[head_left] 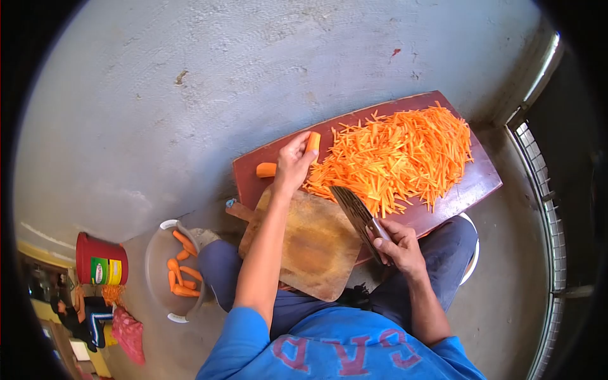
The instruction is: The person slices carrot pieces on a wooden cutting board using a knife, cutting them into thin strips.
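My left hand [296,161] is closed around a peeled carrot piece [313,143] above the dark red table. In my right hand [400,247] is a broad-bladed cleaver [354,210], gripped by its handle, with the blade angled up and left. Between my arms lies a worn wooden chopping board [313,244], its handle pointing left. A big heap of carrot strips [399,155] covers much of the table just beyond the board. Another carrot piece [266,170] rests left of my left hand.
The low red table [472,183] stands against a pale blue wall [209,82]. On the floor to the left are a tub [152,266] of whole carrots and a red bucket [82,258]. Farther left, another person [82,320] sits near more carrot strips. A metal grille [546,209] runs along the right.
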Motion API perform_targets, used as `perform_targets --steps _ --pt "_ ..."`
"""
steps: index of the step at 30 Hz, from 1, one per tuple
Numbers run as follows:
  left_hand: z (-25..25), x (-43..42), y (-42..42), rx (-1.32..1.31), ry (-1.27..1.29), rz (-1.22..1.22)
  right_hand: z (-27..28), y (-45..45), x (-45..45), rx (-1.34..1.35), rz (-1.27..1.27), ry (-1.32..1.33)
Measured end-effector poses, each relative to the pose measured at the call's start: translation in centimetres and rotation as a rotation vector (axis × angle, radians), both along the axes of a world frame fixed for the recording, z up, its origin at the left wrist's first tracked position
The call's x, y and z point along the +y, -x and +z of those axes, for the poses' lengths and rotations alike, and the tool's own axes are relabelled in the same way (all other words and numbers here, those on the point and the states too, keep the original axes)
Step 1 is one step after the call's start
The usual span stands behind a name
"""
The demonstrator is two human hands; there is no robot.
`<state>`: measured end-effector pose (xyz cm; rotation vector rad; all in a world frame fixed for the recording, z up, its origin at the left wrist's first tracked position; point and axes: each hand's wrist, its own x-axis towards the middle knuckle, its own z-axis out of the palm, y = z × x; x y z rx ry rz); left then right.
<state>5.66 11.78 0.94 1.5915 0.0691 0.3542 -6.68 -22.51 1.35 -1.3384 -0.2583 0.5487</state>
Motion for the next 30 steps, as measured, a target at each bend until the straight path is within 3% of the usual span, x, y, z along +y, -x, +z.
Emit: perform_targets --steps 4,9,11,14,16,19,20,30 --pt "-0.8 0.7 10.1 0.12 -0.176 0.122 0.3 0.6 0.7 -0.008 0.027 0.026" --pt "-2.0 -3.0 19.7 0.17 -0.022 0.161 3.2 2.0 2.2 -0.002 0.141 0.077" --pt "-1.7 -4.6 21.2 0.089 -0.08 0.203 4.1 2.5 2.9 -0.007 0.169 0.122" --pt "-1.0 -4.9 22.6 -0.109 -0.53 0.249 4.3 3.4 3.8 -0.025 0.207 0.16" --pt "-0.2 -5.1 22.9 -0.147 -0.569 0.267 4.8 4.1 4.2 -0.046 0.264 0.192" --pt "-0.1 -5.5 23.6 -0.172 -0.617 0.285 5.4 5.3 4.5 -0.303 0.303 0.365" --pt "-0.1 -5.5 23.8 -0.175 -0.634 0.29 5.2 5.6 4.7 -0.471 0.27 0.309" --pt "-0.9 -5.2 26.4 -0.317 -0.829 0.285 8.3 7.7 3.8 -0.459 0.383 0.485"
